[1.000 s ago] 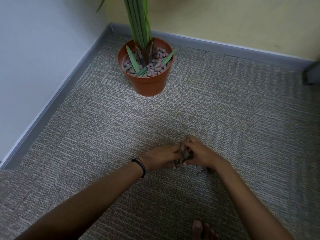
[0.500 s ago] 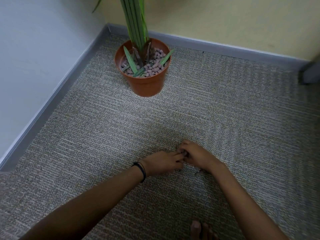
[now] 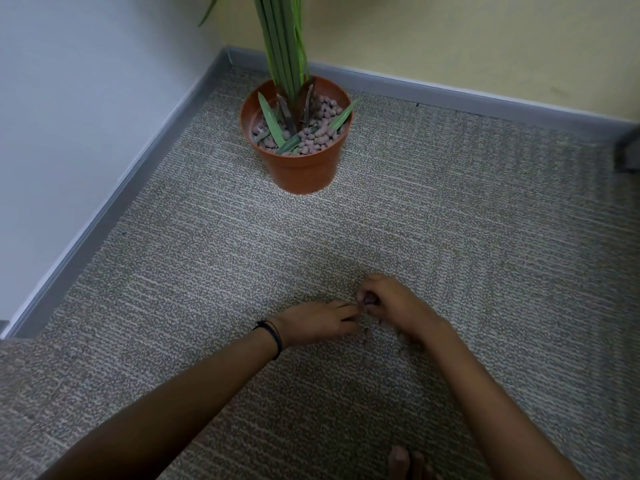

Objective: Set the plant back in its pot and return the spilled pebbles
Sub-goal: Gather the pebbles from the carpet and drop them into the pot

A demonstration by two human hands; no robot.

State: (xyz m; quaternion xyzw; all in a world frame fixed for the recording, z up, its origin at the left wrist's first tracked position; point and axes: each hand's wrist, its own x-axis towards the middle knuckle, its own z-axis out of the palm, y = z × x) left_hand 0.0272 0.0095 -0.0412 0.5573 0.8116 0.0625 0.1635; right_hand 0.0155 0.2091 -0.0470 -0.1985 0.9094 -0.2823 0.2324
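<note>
The green plant stands upright in its orange pot near the room's corner, with brown pebbles filling the pot. Both hands are low on the carpet in front of me. My right hand curls round a small clump of pebbles that shows between its fingers. My left hand lies flat beside it, its fingertips touching the same spot. A few loose pebbles lie on the carpet under my right wrist, partly hidden.
Grey patterned carpet covers the floor. A white wall with grey skirting runs on the left, a yellow wall at the back. A dark object sits at the far right edge. My toes show at the bottom.
My hands have dropped lower onto the carpet and drawn slightly apart. The clump of pebbles held between both hands now shows mostly in my right hand.
</note>
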